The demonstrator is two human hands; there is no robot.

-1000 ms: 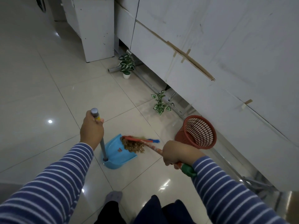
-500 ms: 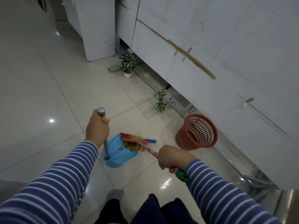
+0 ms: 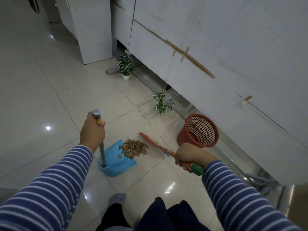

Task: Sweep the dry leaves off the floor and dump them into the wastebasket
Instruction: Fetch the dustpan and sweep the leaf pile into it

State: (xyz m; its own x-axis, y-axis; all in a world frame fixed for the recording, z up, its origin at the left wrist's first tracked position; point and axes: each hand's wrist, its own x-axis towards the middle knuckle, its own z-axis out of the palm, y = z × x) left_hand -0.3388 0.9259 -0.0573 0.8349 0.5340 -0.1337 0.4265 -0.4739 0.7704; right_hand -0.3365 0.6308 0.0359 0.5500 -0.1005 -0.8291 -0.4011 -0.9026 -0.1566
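Observation:
A pile of dry brown leaves (image 3: 134, 148) lies half on the front lip of the blue dustpan (image 3: 115, 160) and half on the floor tile. My left hand (image 3: 92, 131) grips the top of the dustpan's grey upright handle (image 3: 102, 147). My right hand (image 3: 191, 155) holds the small broom (image 3: 155, 145) by its red patterned stick, near the green end cap. The broom head is lifted to the right of the pile, apart from it. The red mesh wastebasket (image 3: 199, 130) stands upright on the floor to the right, by the white wall panels.
Two small potted plants (image 3: 125, 65) (image 3: 161, 104) stand along the base of the white panels (image 3: 200, 64), where metal rails run on the floor. A white cabinet (image 3: 93, 30) is at the back. My socked foot (image 3: 116, 198) is just behind the dustpan.
The broom has pulled back to the right off the dustpan, leaving the leaf pile at the pan's lip. My left hand still holds the dustpan handle in place.

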